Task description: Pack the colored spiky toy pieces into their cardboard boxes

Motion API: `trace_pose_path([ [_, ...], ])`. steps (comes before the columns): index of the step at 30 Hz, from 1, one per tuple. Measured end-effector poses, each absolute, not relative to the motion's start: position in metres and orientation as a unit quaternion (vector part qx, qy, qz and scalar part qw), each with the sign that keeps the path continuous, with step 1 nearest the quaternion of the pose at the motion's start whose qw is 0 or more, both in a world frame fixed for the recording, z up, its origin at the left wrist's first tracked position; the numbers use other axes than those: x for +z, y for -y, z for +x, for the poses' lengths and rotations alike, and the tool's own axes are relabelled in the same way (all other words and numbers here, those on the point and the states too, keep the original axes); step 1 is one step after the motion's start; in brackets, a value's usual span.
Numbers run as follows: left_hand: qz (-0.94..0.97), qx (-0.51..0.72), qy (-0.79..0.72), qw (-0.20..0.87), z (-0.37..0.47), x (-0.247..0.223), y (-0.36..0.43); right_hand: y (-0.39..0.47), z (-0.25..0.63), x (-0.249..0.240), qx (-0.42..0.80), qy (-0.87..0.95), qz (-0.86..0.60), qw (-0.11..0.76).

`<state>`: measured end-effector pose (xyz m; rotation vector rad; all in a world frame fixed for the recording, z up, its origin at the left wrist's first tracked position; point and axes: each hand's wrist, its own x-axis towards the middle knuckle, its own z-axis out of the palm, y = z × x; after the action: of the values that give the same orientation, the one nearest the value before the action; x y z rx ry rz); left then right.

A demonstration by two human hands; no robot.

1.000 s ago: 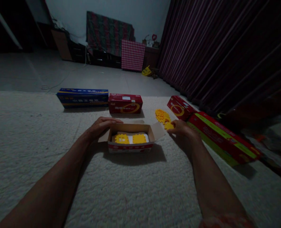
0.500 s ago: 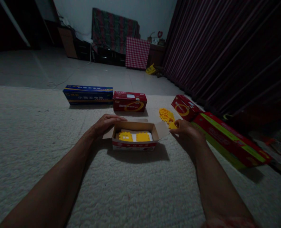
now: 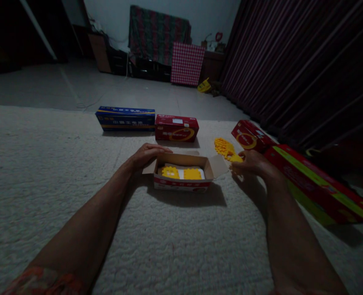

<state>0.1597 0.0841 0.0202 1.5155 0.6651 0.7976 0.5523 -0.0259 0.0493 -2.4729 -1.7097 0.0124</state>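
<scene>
An open cardboard box [image 3: 181, 186], red and white outside, stands on the pale quilted cover [image 3: 169, 237]. Inside it lie two yellow notched pieces, the left one [image 3: 170, 172] with small openings and the right one [image 3: 192, 174] plain. My left hand [image 3: 149, 155] rests at the box's back left corner and flap, fingers stretched out. Right of the box, my right hand [image 3: 251, 163] pinches a yellow piece [image 3: 237, 158]. Just behind that piece is a pile of yellow pieces [image 3: 222, 146] on the cover.
Behind the box stand a blue box [image 3: 126, 119] and a red box [image 3: 176, 128]. To the right are another red box [image 3: 251, 136] and a long red and green box [image 3: 319, 184]. A dark curtain [image 3: 291, 65] hangs at the right.
The view has shifted, so the scene sits further right. My right hand's yellow piece is lifted slightly and turned beside the pile. My left hand stays at the box.
</scene>
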Motion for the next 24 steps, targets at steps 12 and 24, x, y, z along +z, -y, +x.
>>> trace_pose_path([
  [12, 0.643, 0.347, -0.277, 0.624, 0.161, 0.018, -0.086, 0.044, 0.397, 0.13, 0.107, 0.787, -0.573, 0.202],
  [24, 0.613, 0.325, -0.273, 0.667, 0.161, 0.015, -0.083, 0.02, 0.354, 0.098, 0.203, 0.795, -0.561, 0.112],
])
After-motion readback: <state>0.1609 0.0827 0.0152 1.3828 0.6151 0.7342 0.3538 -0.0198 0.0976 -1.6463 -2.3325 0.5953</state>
